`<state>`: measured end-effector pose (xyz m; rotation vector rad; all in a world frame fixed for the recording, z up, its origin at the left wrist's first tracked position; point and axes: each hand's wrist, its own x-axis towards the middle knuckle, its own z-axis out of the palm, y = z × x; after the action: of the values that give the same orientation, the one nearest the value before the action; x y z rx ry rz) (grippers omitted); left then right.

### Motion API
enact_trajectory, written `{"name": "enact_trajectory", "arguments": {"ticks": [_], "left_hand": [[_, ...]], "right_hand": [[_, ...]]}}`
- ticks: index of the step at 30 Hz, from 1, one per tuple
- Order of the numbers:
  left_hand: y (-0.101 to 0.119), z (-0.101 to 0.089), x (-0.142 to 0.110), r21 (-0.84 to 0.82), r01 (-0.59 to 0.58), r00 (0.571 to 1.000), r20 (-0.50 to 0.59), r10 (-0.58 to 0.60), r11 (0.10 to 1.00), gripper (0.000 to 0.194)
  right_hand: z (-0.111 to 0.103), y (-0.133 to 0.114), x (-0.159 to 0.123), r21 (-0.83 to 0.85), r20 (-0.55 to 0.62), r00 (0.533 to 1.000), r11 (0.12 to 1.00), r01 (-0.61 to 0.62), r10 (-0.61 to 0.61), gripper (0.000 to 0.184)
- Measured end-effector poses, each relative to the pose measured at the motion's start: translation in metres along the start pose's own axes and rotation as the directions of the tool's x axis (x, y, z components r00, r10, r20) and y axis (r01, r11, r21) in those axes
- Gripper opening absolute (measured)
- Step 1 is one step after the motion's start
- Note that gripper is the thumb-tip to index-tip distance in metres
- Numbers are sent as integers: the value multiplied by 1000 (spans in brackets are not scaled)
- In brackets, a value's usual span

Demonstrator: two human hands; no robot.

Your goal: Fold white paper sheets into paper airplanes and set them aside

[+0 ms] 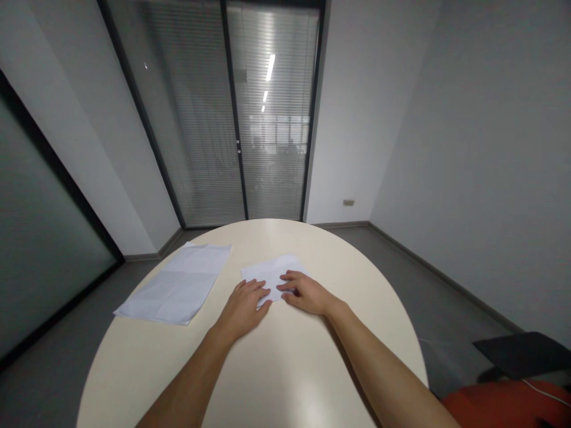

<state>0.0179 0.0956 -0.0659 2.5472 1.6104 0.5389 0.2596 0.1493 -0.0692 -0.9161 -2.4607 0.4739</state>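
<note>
A small white sheet of paper [272, 269] lies on the round cream table [276, 368], in front of me. My left hand [247, 303] rests on its left side, fingers stretched out over the paper and thumb at its near edge. On the right side, my right hand [306, 291] presses down with its fingers apart. Both hands cover part of the paper, so its near corners are partly hidden. To the left lie larger white sheets [178, 285] with visible creases, apart from my hands.
Past the table's far edge stands a glass partition with blinds [200, 119]. A wall socket [348, 203] sits low on the white wall. At the lower right are a red chair seat [495, 407] and a black flat piece [526, 353] above it.
</note>
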Motion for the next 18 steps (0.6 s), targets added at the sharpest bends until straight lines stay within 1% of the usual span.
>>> {"name": "enact_trajectory", "arguments": {"ticks": [7,12,14,18], "left_hand": [[2,-3,0,4,4,1000,11,-4,1000,35],[1,-2,0,1,4,1000,14,-4,1000,34],[1,-2,0,1,7,1000,11,-7,1000,34],[2,-1,1,7,-11,1000,-6,11,1000,34]], "right_hand": [[-3,-3,3,47,14,999,998,35,-36,18],[-2,-5,5,50,-16,999,998,42,-41,9],[-2,-8,5,37,-21,999,999,26,-25,10],[-3,-12,5,21,-22,1000,1000,19,-19,18]]}}
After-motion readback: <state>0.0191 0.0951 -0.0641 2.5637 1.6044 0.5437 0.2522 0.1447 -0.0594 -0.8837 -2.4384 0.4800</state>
